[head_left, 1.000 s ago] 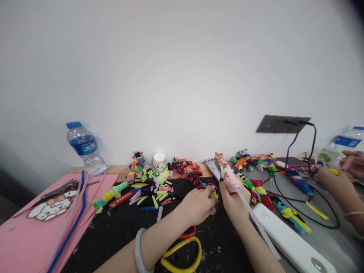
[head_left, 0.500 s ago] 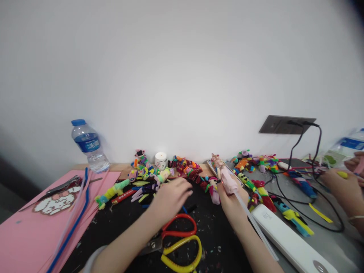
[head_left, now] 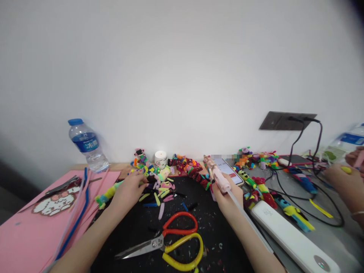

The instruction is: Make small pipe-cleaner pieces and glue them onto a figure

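My right hand (head_left: 229,199) is wrapped round a pale pink hot glue gun (head_left: 222,181), and a long translucent glue stick (head_left: 250,222) sticks out of its rear. My left hand (head_left: 129,191) reaches over the pipe-cleaner dolls and cut pieces at left, fingers bent and a little apart. Whatever lies under its fingertips is hidden. Just right of it are short fuzzy pipe-cleaner pieces (head_left: 163,191) in yellow, pink and lilac. A yellow-green pipe-cleaner figure (head_left: 106,197) shows partly behind my left wrist. Scissors (head_left: 155,244) with one red and one yellow handle rest on the black mat (head_left: 222,261).
A phone (head_left: 227,168) lies beside the glue gun. Along the wall stand a white jar (head_left: 160,159) and a water bottle (head_left: 89,146). Pink sheets (head_left: 17,242) cover the left side. To the right are a white device (head_left: 292,237), black cables (head_left: 321,189) and another person's hands (head_left: 341,182).
My left hand has moved left from the middle of the mat to the pipe-cleaner pieces, uncovering the scissor blades. My right hand has shifted slightly left with the glue gun, exposing more of the phone.
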`<state>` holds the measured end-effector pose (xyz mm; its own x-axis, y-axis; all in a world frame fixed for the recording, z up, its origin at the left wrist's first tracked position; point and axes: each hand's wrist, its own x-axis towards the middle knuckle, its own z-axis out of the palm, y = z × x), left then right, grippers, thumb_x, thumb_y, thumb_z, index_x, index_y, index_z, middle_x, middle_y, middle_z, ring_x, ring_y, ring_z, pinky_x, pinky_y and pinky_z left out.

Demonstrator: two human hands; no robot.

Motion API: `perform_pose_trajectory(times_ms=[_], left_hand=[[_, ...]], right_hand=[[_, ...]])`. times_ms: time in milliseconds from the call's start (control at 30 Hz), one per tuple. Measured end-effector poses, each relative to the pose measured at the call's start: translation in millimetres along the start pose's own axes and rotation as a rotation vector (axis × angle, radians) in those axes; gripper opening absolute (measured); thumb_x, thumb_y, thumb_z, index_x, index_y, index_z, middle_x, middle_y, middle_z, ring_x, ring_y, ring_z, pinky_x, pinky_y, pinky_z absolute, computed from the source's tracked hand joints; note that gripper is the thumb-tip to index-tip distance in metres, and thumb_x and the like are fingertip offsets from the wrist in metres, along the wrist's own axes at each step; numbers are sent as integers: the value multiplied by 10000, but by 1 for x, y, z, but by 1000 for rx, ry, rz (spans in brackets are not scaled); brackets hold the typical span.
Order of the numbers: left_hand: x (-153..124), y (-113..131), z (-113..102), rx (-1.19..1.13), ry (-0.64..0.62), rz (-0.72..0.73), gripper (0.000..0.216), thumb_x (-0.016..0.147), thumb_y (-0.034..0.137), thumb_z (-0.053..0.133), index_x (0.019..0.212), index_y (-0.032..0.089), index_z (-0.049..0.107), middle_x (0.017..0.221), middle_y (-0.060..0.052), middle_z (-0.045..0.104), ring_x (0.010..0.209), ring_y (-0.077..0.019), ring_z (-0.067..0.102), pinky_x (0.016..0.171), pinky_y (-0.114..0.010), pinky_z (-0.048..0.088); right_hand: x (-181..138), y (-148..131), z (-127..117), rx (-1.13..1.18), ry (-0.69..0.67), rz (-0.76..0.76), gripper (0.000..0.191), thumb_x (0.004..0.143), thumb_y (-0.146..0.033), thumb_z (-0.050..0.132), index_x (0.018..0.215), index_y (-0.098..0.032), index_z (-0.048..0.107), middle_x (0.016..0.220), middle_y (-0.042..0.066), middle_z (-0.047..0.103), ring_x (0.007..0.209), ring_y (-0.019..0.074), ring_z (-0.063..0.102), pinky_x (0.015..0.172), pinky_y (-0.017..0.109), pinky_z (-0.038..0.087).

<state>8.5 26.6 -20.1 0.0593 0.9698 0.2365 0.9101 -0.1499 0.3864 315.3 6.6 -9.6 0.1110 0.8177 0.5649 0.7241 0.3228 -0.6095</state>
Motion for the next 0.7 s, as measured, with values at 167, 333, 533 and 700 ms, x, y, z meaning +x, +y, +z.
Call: perform_pose_trajectory(times_ms=[167, 333, 533, 700], left_hand=[[-5, 7, -9, -99, 102, -6, 191, 783, 280, 446, 733, 169, 593, 746, -47, 614, 740, -204, 567, 692, -290, 415], [-19, 36, -10, -481, 41, -99, 232, 790, 382, 472, 781, 181, 588, 716, -9, 613, 674, -185, 570, 618, -258, 424], [-47, 78, 8, -766, -208, -35, 198, 823, 333, 464, 742, 180, 560, 637, 11, 597, 629, -155, 561, 619, -232, 416], [-60, 90, 26, -804, -335, -29, 195, 819, 290, 465, 707, 171, 572, 600, 8, 592, 589, -143, 566, 561, -208, 399]], right_hand=[[2, -2, 1, 39, -10, -8, 260, 743, -222, 495, 970, -160, 608, 790, 35, 657, 695, 176, 611, 656, 234, 472], [3, -6, 1, 164, -169, -17, 251, 734, -181, 485, 952, -162, 607, 792, 33, 648, 704, 175, 604, 666, 243, 475], [-1, -19, 5, 428, -354, 212, 243, 729, -233, 540, 948, -175, 629, 892, 60, 670, 786, 201, 623, 706, 285, 500], [-9, -27, 10, 550, -590, 258, 157, 682, -209, 564, 785, -173, 677, 828, 48, 685, 740, 190, 619, 669, 278, 501]])
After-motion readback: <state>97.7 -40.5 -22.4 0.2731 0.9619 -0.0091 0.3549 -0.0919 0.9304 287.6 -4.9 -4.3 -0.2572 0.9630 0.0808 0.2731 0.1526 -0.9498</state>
